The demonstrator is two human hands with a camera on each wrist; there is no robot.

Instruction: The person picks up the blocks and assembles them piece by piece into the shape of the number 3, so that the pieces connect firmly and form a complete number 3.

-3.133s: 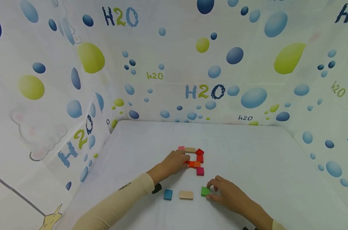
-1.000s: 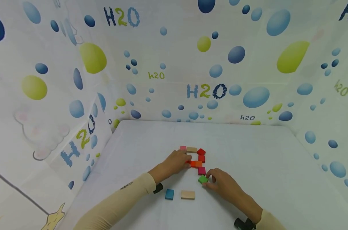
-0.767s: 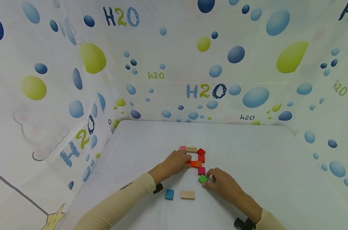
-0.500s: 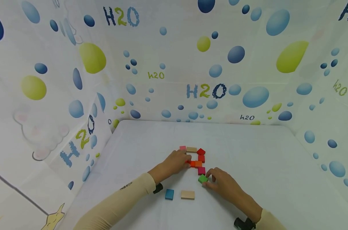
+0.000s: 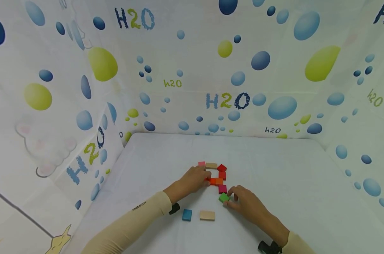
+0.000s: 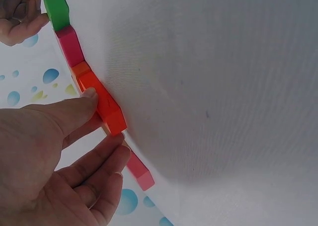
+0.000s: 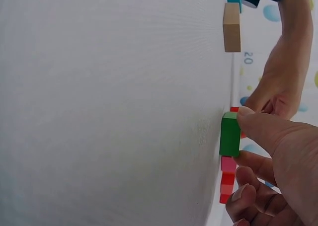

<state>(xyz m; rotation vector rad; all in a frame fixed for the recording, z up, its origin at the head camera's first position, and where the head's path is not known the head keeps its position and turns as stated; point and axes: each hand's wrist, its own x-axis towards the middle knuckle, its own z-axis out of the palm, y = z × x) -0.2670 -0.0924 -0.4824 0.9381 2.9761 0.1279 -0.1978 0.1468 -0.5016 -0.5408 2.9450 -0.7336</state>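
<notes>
My right hand [image 5: 250, 206] pinches a green block [image 5: 223, 198] between thumb and index finger, set at an angle by the near corner of a crimson block [image 5: 222, 189]. Seen from the right wrist, the green block [image 7: 230, 134] stands in front of the crimson one. My left hand [image 5: 192, 180] holds a bright orange block [image 6: 107, 104], thumb on one side and a fingertip at its end. An orange block [image 5: 219, 181] joins it to the crimson one. Behind lie a red block [image 5: 222, 175], a red pentagon-shaped block [image 5: 222, 168], a tan block [image 5: 211, 165] and a pink block [image 5: 202, 163].
On the white tabletop [image 5: 274, 169], nearer the front, lie a blue block [image 5: 187, 215] and a tan rectangular block [image 5: 207, 215]. A white sheet [image 5: 192, 53] printed with blue and green drops surrounds the table at the back and sides.
From about three seconds ago to one second ago, my right hand slid the green block away from me to the crimson block and turned it. Since then both hands have stayed still.
</notes>
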